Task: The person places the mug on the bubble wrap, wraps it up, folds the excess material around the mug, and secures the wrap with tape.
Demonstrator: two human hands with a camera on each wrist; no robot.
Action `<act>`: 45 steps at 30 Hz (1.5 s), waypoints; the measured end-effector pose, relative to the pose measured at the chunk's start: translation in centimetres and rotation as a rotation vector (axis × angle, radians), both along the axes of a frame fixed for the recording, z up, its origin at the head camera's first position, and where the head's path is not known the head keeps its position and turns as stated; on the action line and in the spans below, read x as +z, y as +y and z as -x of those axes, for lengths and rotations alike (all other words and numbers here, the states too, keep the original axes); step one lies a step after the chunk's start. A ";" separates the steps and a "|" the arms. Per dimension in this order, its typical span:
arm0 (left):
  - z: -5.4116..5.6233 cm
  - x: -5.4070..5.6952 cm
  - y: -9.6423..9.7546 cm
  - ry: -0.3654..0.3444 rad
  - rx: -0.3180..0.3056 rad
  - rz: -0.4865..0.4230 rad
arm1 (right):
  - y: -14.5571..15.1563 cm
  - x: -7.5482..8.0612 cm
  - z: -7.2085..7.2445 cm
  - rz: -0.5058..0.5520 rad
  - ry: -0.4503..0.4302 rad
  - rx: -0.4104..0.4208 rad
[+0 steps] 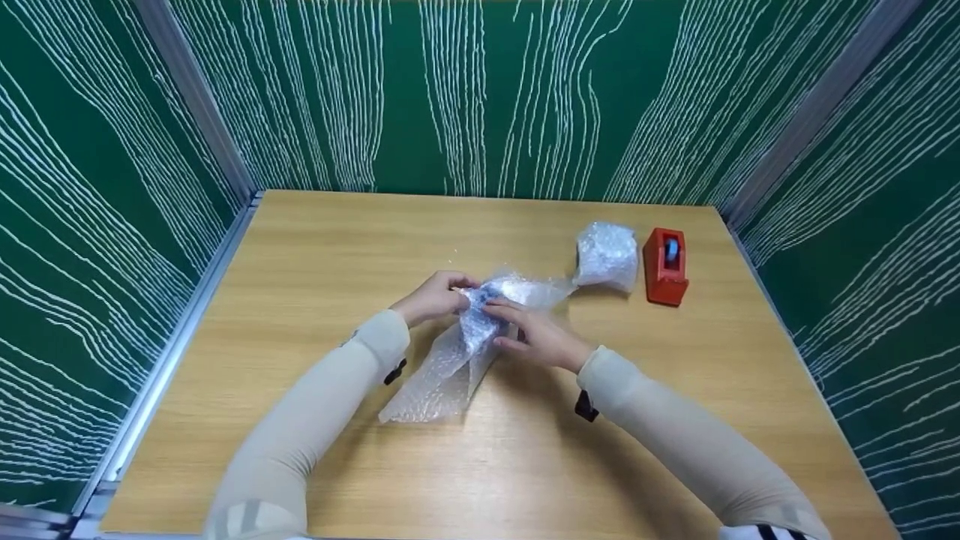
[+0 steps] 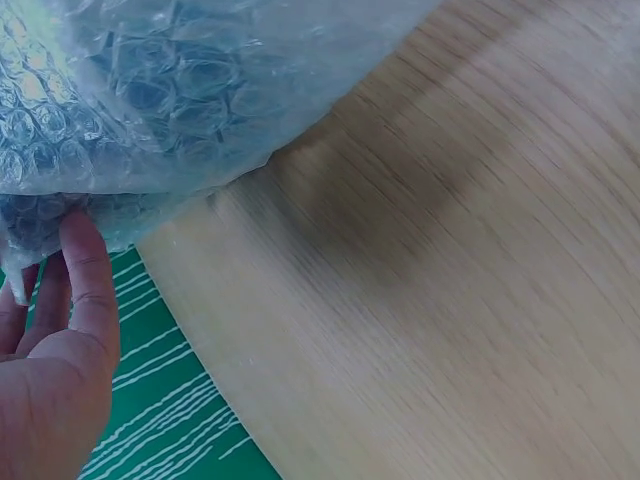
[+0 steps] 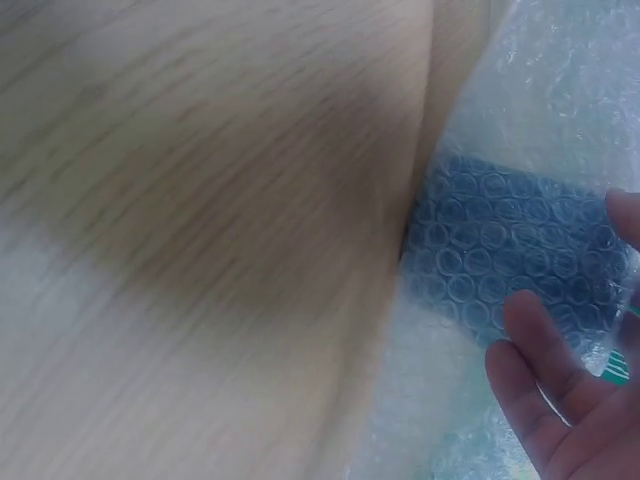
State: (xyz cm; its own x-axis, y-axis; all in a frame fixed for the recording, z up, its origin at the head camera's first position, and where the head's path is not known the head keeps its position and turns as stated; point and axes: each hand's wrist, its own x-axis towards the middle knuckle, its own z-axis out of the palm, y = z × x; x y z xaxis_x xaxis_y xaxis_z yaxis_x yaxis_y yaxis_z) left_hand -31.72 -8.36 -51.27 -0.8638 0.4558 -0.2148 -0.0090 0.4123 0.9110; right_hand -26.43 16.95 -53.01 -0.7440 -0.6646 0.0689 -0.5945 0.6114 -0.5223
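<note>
A dark, flat-looking object [image 3: 510, 240] lies inside a sheet of clear bubble wrap [image 1: 439, 379] in the middle of the table; its kind is hard to tell through the bubbles. At the far left edge of the bundle, my left hand [image 1: 436, 298] pinches the wrap, as the left wrist view shows. My right hand [image 1: 544, 336] rests its nearly straight fingers [image 3: 540, 340] on the wrap over the dark object. Loose ends of the sheet stretch toward the front left and the back right.
A second bubble-wrapped bundle [image 1: 607, 257] stands at the back right, near the loose end of the sheet. Beside it is a red tape dispenser [image 1: 666, 267]. Green panels with white lines [image 1: 517, 97] surround the wooden table [image 1: 315, 247] at the back and sides.
</note>
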 end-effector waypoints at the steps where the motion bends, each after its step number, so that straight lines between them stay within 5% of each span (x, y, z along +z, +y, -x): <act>1: 0.0 0.0 -0.1 0.000 -0.007 0.000 | -0.1 -0.1 0.0 0.008 0.006 0.009; 10: -0.1 -0.1 -0.3 0.019 -0.041 0.003 | -0.7 -0.2 0.6 0.009 0.032 0.069; 28: -0.3 -0.2 -0.2 -0.028 -0.044 0.031 | -0.8 1.0 1.8 -0.068 -0.177 0.062; 41: -0.4 -1.3 0.4 0.002 -0.007 -0.051 | 0.2 0.5 2.1 -0.007 -0.096 0.132; 45: -0.4 -1.7 0.6 0.035 -0.005 -0.048 | 0.7 0.5 2.1 0.071 -0.139 0.110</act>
State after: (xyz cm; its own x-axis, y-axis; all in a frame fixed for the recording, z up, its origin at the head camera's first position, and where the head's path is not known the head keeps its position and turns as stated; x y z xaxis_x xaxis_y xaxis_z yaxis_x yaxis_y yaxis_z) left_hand -31.32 -7.80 -52.94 -0.8681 0.4692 -0.1620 0.0252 0.3677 0.9296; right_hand -28.53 17.64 -52.52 -0.6726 -0.7398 0.0198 -0.5749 0.5055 -0.6433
